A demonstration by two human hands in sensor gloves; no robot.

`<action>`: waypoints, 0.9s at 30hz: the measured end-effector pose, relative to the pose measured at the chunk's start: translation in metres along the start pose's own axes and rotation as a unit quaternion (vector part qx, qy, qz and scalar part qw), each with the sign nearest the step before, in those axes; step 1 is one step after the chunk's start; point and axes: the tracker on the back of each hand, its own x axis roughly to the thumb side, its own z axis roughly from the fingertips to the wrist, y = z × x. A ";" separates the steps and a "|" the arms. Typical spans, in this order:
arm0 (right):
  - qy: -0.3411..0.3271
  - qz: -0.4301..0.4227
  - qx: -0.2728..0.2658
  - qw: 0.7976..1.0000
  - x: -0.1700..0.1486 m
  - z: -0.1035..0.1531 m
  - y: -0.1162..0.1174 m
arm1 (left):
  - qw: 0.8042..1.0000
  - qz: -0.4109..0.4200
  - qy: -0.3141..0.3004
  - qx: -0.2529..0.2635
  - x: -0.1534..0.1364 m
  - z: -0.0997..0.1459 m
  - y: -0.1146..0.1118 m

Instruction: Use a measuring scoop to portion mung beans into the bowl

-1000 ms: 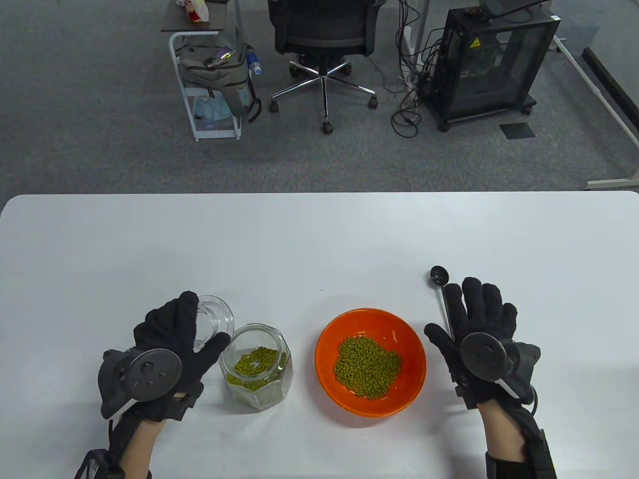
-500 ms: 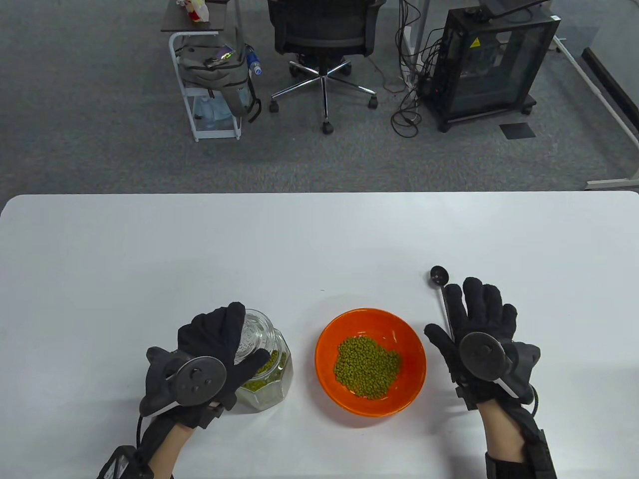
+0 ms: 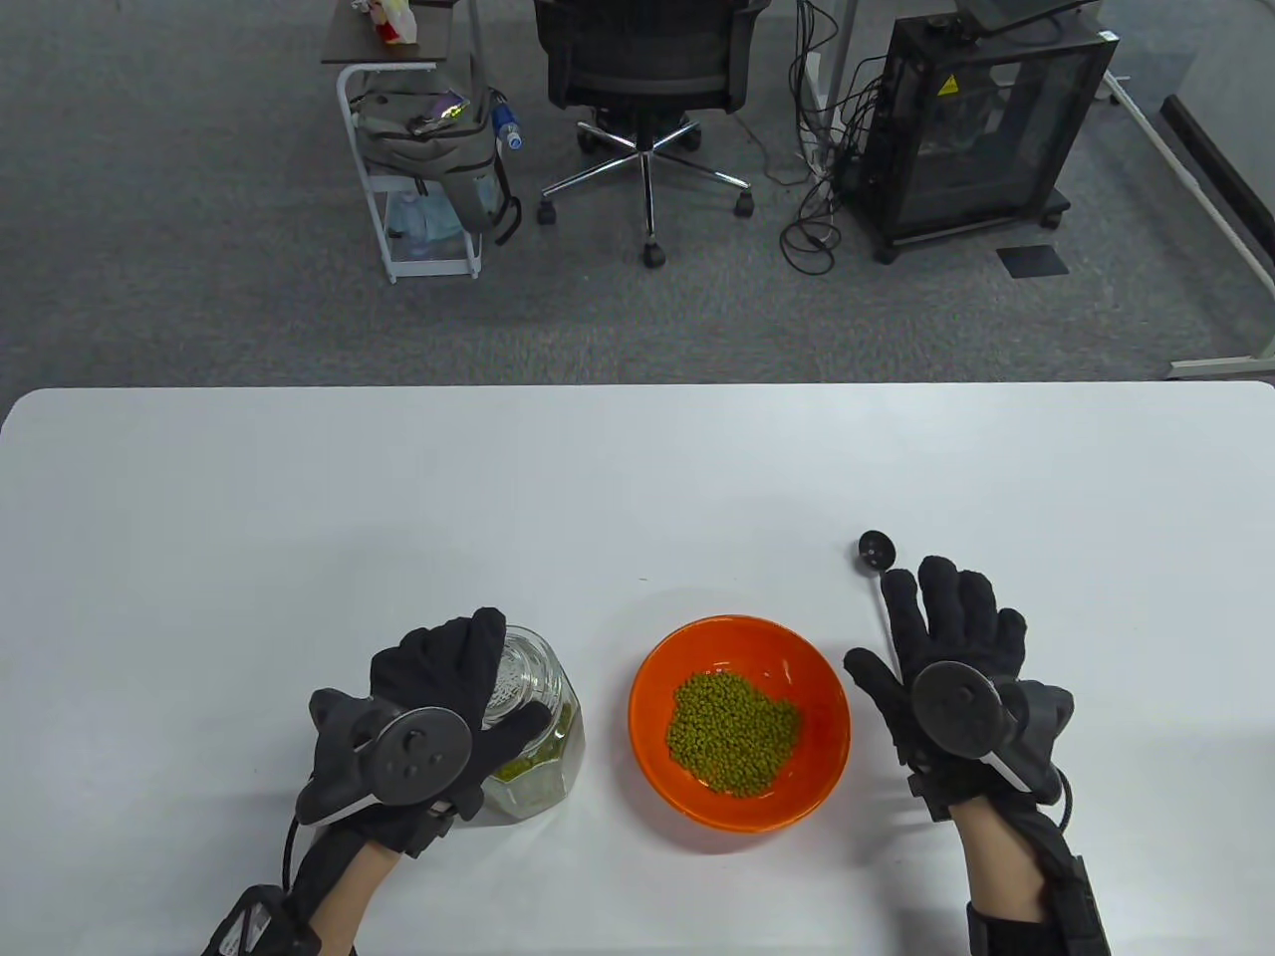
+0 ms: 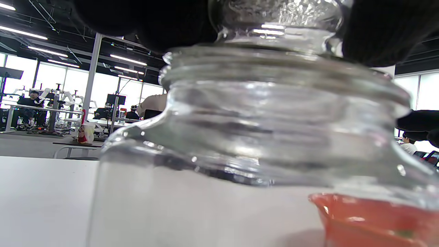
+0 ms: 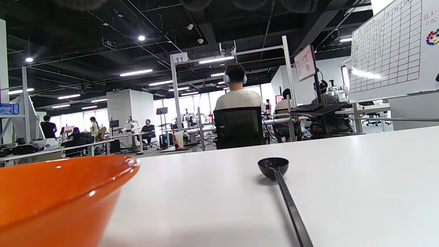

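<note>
While the left hand (image 3: pixel 438 697) grips the glass lid (image 3: pixel 518 677) on top of the jar (image 3: pixel 543 767), the right hand (image 3: pixel 946 647) lies flat w/ fingers spread on the table (image 3: pixel 637 478), over the scoop (image 3: pixel 877 550) handle. Scoop cup is empty, beyond the fingertips. Orange bowl (image 3: pixel 739 637) w/ mung beans (image 3: pixel 732 732) stands between jar & right hand.
</note>
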 end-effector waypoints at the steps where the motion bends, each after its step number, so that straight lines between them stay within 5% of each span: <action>1: 0.000 0.000 0.000 1.000 0.000 0.000 0.000 | 1.000 -0.002 0.000 -0.001 0.000 0.000 0.000; 27: 0.000 0.005 0.007 1.000 0.001 0.000 0.003 | 0.999 0.002 -0.001 -0.038 0.001 -0.006 -0.001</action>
